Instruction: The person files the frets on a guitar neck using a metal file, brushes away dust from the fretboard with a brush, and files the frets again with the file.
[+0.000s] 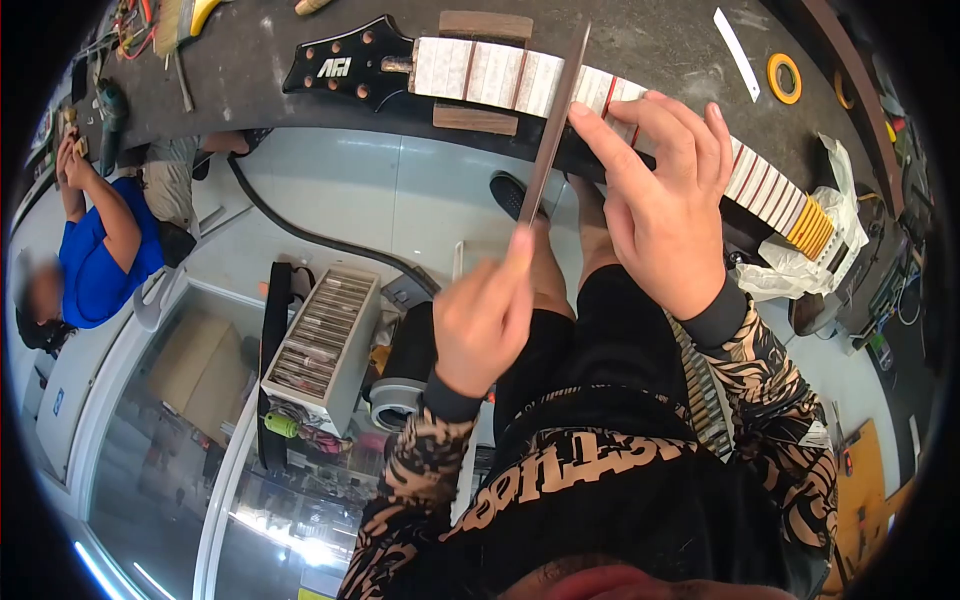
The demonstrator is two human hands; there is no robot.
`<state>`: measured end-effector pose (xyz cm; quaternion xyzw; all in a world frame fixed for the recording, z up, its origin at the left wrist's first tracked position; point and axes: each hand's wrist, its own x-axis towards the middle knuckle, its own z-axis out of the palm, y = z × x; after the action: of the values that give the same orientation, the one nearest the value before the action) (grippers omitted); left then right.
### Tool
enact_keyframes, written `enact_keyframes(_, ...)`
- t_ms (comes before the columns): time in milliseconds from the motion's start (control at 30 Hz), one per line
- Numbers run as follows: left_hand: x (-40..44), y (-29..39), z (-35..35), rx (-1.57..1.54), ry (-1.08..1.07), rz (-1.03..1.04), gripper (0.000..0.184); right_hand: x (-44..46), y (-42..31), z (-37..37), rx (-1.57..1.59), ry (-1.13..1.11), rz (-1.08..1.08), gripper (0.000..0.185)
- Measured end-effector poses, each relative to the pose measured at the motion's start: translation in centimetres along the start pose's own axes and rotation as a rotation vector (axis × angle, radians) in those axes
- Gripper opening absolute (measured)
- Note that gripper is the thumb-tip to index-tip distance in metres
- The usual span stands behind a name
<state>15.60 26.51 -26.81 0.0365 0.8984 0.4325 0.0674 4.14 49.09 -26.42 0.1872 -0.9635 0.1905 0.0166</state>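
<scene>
Across the guitar neck [490,75], nr. its middle, lies a long slim bar, prob. a file [553,135], set crosswise to the frets. Neck is on the worktop [655,30], headstock [350,60] to the left, a wooden block [485,25] showing on both sides of it, prob. a prop underneath. White tape covers the board btwn frets; yellow tape [815,230] wraps the strip at the body end.

L hand [485,325], a bit blurred, is closed round the near end of the file. R hand [672,190] is over the neck just right of the file, fingers spread & bent, index tip right beside the file's edge; can't tell if it touches the file, or if the thumb grips the neck. Hands are apart from each other.

Step in hand, as I read it: fret dressing, i.e. working one fret w/ the file, tape there to guard the wood. Some gaps btwn tape strips look red, others dark; can't tell why.

Next move prob. calls for light, even strokes w/ the file square to the neck & on the metal only, R hand keeping the neck steady & guiding. Main risk: file tips or slips off the fret, cuts thru tape, scratches board.
</scene>
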Motion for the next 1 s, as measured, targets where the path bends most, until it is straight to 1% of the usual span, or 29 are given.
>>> enact_keyframes(33, -2.6, -0.4, -0.3, 0.004, -0.013, -0.014, 0.058, 0.0, 0.0, 0.0, 0.000, -0.003, 0.000, 0.079)
enact_keyframes(133, -3.7, 0.1, -1.2, -0.024, -0.035, -0.044, 0.058, 0.0, 0.2, -0.2, -0.005, -0.010, 0.003, 0.077)
enact_keyframes(167, -2.0, 0.3, -0.9, -0.023, -0.027, -0.026, 0.057, 0.0, 0.1, -0.2, -0.003, -0.011, 0.002, 0.077)
enact_keyframes(233, 4.5, 1.6, 0.1, -0.047, 0.044, 0.034, 0.054, 0.0, 0.1, -0.1, 0.000, -0.006, 0.007, 0.077)
enact_keyframes(267, 7.7, 1.4, 1.1, -0.074, 0.096, 0.082, 0.059, -0.1, 0.0, -0.2, 0.000, -0.005, 0.011, 0.077)
enact_keyframes(333, 9.1, 1.3, 1.6, -0.095, 0.133, 0.105, 0.064, -0.1, -0.2, -0.4, -0.010, -0.025, 0.017, 0.077)
enact_keyframes(400, 8.3, 1.8, 0.9, -0.079, 0.100, 0.064, 0.065, 0.1, -0.2, -0.6, -0.016, -0.030, 0.011, 0.077)
enact_keyframes(433, 5.7, 0.6, 0.9, -0.055, 0.115, 0.104, 0.066, 0.0, -0.1, -0.5, -0.017, -0.029, 0.004, 0.077)
enact_keyframes(533, -3.2, -0.3, -0.2, -0.033, 0.042, 0.000, 0.068, 0.0, -0.1, -0.4, -0.003, -0.026, -0.002, 0.078)
enact_keyframes(600, -3.2, 0.3, -0.4, -0.018, 0.037, 0.002, 0.067, -0.1, 0.1, -0.7, -0.002, -0.032, 0.002, 0.079)
enact_keyframes(667, -0.9, 0.1, -0.2, 0.001, 0.048, 0.023, 0.066, 0.0, 0.0, -0.7, 0.003, -0.042, 0.002, 0.080)
enact_keyframes(733, 5.7, 1.1, 0.8, -0.006, 0.103, 0.090, 0.068, 0.1, -0.2, -0.8, -0.015, -0.042, 0.003, 0.080)
enact_keyframes(800, 9.7, 1.9, 1.9, 0.046, 0.158, 0.121, 0.071, 0.1, -0.4, -0.8, -0.026, -0.044, 0.004, 0.081)
enact_keyframes(867, 9.3, 2.0, 1.5, 0.100, 0.149, 0.108, 0.067, 0.1, -0.4, -0.8, -0.016, -0.046, 0.004, 0.083)
enact_keyframes(933, 4.3, 1.6, 0.3, 0.146, 0.066, 0.063, 0.059, 0.0, -0.4, -0.8, 0.003, -0.053, 0.003, 0.085)
enact_keyframes(1000, -2.2, 0.8, -0.1, 0.200, 0.029, 0.018, 0.061, 0.2, -0.3, -0.9, 0.005, -0.047, 0.006, 0.086)
